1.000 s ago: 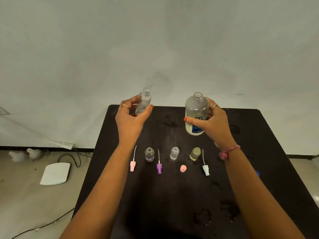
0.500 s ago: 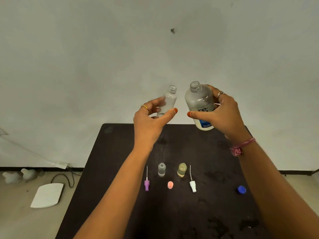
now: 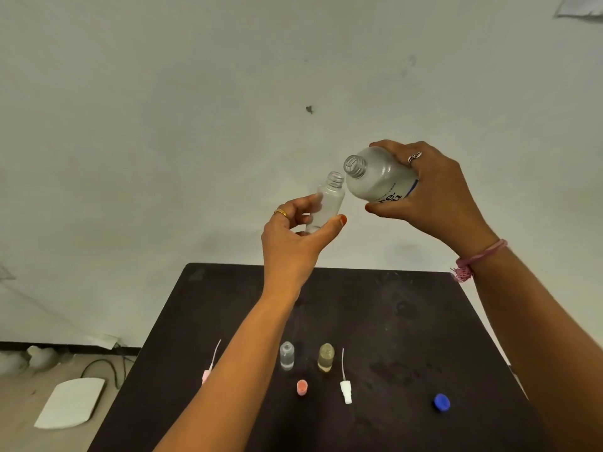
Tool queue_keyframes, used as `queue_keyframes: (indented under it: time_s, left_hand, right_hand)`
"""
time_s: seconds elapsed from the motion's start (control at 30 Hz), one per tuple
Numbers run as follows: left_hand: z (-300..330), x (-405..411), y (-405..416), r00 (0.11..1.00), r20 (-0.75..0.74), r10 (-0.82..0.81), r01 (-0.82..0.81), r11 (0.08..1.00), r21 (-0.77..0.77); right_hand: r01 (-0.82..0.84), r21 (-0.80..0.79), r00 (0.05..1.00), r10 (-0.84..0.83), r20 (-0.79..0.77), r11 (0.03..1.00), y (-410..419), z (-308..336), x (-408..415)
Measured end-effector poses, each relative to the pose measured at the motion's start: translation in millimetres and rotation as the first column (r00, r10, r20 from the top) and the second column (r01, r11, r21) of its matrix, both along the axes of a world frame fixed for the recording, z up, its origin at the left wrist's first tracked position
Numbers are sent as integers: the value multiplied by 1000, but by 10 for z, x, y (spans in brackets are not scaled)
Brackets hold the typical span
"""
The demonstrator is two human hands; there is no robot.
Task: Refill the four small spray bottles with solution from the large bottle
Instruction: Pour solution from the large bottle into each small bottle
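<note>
My left hand (image 3: 293, 236) grips a small clear spray bottle (image 3: 328, 200), uncapped and nearly upright, high above the black table (image 3: 408, 321). My right hand (image 3: 434, 197) holds the large frosted bottle (image 3: 375, 177), tilted left with its open neck just above and beside the small bottle's mouth. No liquid stream is visible. On the table stand a clear small bottle (image 3: 286, 355) and a yellowish small bottle (image 3: 326, 357). My left forearm hides the spot left of them.
Loose spray heads lie on the table: a pink one (image 3: 206, 375) partly behind my left forearm, a white one (image 3: 345, 388), plus an orange cap (image 3: 302, 386) and a blue cap (image 3: 441, 402). A white board (image 3: 70, 402) and cables lie on the floor at left.
Both hands rose higher above the table and came together. The large bottle went from upright to tilted left, its neck now next to the small bottle's mouth.
</note>
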State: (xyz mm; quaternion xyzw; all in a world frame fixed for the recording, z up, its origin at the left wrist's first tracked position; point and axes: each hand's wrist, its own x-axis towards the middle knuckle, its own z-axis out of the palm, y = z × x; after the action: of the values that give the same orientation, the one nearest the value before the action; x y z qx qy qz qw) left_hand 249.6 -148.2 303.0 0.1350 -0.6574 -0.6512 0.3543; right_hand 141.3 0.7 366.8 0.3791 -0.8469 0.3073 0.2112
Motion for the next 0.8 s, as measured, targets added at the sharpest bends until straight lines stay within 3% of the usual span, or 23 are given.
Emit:
queue_keyframes:
  time_s: [0.23, 0.8]
  left_hand:
    - [93, -74, 93, 1000, -22, 16, -16, 1000, -8]
    - [160, -171, 100, 999, -31, 18, -16, 999, 49]
  right_hand:
    - [41, 105, 978, -18, -207, 994, 62, 209, -127]
    - [31, 117, 908, 21, -417, 993, -16, 320, -199]
